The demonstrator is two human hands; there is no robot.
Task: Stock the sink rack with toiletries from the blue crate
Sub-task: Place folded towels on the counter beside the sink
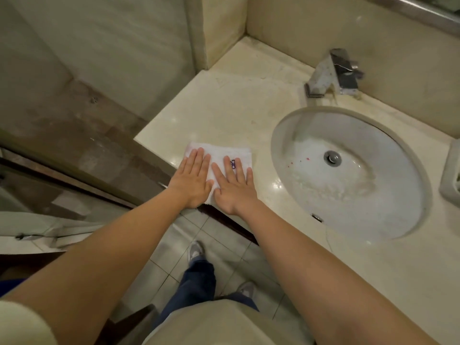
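Observation:
A folded white towel with a small blue mark lies on the cream counter, near its front left corner. My left hand presses flat on the towel's left part, fingers straight. Beside it, my right hand presses flat on the towel's right part, fingers spread. The blue crate shows only as a blue sliver at the lower left edge. No sink rack is in sight.
An oval white basin with a metal drain lies to the right of the towel. A chrome faucet stands behind it. A white dish sits at the right edge. Glass shower partition on the left.

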